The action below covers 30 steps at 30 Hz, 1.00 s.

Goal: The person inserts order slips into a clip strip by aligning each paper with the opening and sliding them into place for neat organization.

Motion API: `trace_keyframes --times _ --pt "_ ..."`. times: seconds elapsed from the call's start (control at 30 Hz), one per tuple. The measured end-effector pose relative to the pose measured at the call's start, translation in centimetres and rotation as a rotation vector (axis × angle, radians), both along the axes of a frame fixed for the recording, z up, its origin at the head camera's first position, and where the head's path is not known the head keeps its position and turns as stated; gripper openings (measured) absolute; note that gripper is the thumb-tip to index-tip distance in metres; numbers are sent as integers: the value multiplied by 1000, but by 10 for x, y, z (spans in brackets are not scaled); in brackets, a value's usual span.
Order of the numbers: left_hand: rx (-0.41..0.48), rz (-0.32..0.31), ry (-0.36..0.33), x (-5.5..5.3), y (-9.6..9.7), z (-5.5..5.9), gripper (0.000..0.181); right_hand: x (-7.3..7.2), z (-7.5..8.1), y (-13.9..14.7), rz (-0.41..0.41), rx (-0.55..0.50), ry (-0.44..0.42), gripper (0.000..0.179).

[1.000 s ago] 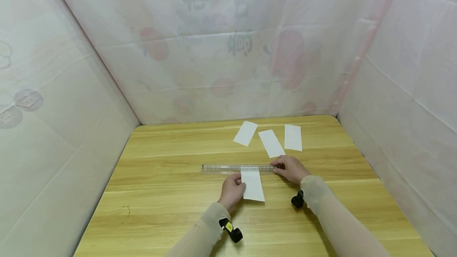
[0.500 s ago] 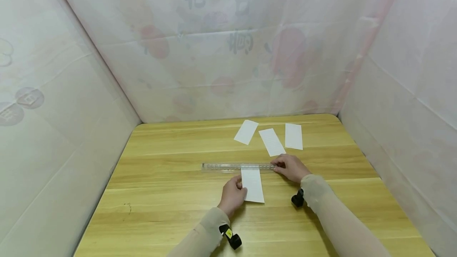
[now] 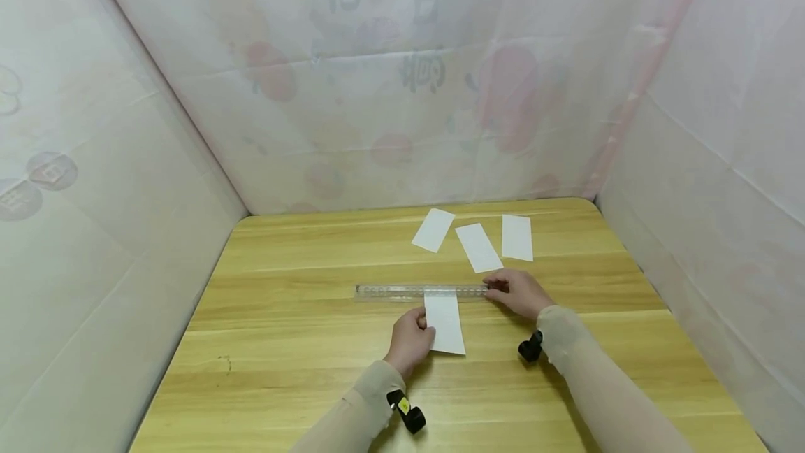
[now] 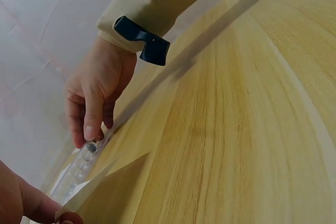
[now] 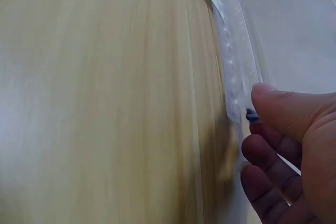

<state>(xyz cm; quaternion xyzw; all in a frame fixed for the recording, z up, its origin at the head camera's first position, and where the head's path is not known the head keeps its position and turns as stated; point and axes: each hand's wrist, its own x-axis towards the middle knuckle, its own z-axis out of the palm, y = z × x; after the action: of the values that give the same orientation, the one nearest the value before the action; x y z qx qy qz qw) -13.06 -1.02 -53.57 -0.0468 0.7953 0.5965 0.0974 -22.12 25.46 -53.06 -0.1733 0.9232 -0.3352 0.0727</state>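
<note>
My left hand (image 3: 409, 344) pinches the left edge of a white paper slip (image 3: 445, 324) between thumb and fingers. The slip's far end lies in or under a clear plastic ruler-like strip (image 3: 390, 291); I cannot tell which. Round shapes line this strip. At its right end my right hand (image 3: 522, 294) holds it with thumb and fingertips, around a small dark piece (image 5: 252, 115) seen in the right wrist view. The left wrist view shows the slip's near part lifted off the table, casting a shadow.
Beyond the strip lie three more white slips: one on the left (image 3: 433, 231), one in the middle (image 3: 479, 248) and one on the right (image 3: 517, 238). The wooden table (image 3: 283, 383) is enclosed by pale printed cloth walls (image 3: 390, 89) at the back and sides.
My right hand has shifted slightly to the right along the strip's end. The left hand, slip and strip stay nearly in place.
</note>
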Motion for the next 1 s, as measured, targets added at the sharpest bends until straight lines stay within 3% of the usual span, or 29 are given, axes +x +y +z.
trace_keyframes --times 0.3,1.0 --pt "-27 -7 -7 -2 -2 2 50 -1 -1 5 28 16 35 20" --pt "4 -44 -27 -5 1 3 51 -2 -1 6 7 45 22 18"
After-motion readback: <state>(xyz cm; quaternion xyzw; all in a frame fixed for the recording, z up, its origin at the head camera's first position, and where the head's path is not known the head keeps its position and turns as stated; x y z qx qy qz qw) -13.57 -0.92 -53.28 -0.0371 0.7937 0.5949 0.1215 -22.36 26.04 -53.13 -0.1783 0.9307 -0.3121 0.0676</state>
